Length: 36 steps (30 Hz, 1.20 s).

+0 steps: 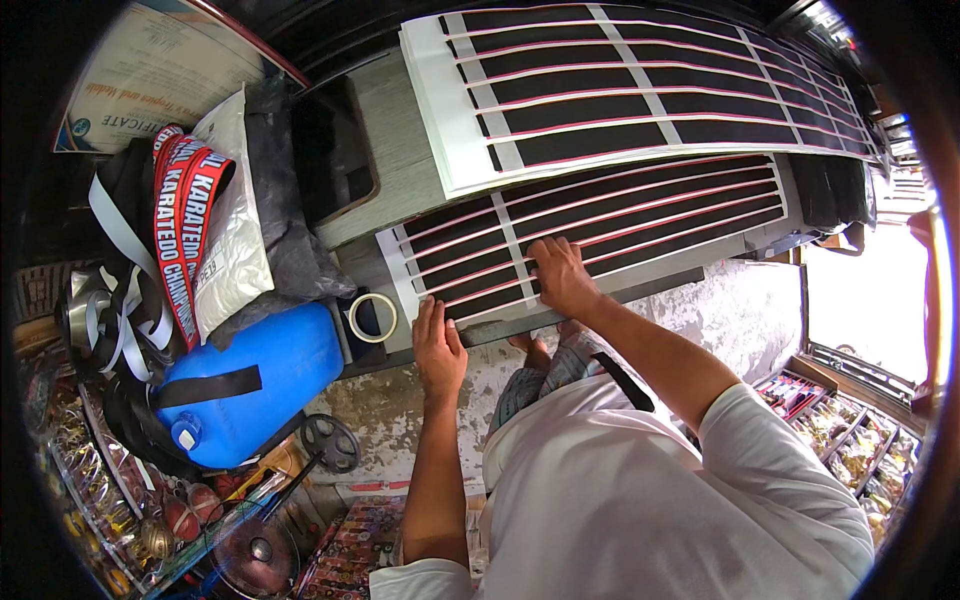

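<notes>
A long printed sheet [590,222], with black bands split by red and white lines and grey cross strips, lies along the near side of the grey table. My left hand [438,350] rests at its near left corner, fingers stretched out against the edge. Farther right, my right hand [566,278] is on the sheet with its fingers bent and drawn together; what they may hold is hidden under them. Just left of my left hand, a roll of tape [357,331] sits at the table's edge.
A thick stack of similar sheets [428,100] lies on the far side. To the left are a grey bag [285,200], a white packet [235,285], a red printed ribbon [172,215] and a blue jug [280,370]. A fan [262,550] stands at lower left.
</notes>
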Motion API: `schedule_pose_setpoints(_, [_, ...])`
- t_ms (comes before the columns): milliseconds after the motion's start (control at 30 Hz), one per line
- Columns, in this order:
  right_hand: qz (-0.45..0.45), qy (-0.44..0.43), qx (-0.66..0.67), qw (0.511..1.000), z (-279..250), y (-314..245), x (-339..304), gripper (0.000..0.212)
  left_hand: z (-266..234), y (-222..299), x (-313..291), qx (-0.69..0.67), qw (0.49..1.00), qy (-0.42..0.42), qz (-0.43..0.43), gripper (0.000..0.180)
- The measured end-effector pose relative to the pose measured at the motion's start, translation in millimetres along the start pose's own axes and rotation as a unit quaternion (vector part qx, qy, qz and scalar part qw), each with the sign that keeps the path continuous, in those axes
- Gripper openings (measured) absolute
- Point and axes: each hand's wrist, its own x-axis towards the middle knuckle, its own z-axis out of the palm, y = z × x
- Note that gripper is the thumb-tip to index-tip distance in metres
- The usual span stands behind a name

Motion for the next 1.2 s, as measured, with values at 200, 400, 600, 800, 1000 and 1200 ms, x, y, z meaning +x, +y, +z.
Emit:
schedule_pose_setpoints(200, [-0.010, 0.012, -0.047, 0.999, -10.7, -14.5, -1.2, 0.043, -0.9, -2.5, -3.8, 0.009, 1.000, -0.001, 0.007, 0.037])
schedule_pose_setpoints(400, [-0.006, 0.024, -0.072, 0.997, -2.4, -11.2, -0.3, 0.043, -1.3, -1.3, -1.6, -0.005, 1.000, -0.001, 0.005, 0.037])
schedule_pose_setpoints(600, [0.006, 0.028, -0.078, 0.997, -5.8, -18.2, 0.6, 0.040, 0.0, -2.9, -3.5, -0.007, 1.000, -0.008, -0.005, 0.038])
schedule_pose_setpoints(800, [0.057, 0.038, -0.049, 0.996, -12.4, -24.2, 5.5, 0.035, 0.1, -4.2, -3.7, -0.009, 1.000, -0.020, -0.015, 0.040])
schedule_pose_setpoints(1000, [0.065, 0.042, 0.000, 0.997, -12.9, -17.4, 10.1, 0.022, -1.0, 0.8, -2.4, 0.035, 0.999, -0.021, -0.016, 0.040])
schedule_pose_setpoints(1200, [0.029, 0.050, -0.008, 0.998, -10.8, -12.9, 8.0, 0.021, -1.5, 1.4, -2.5, 0.039, 0.999, -0.015, -0.018, 0.040])
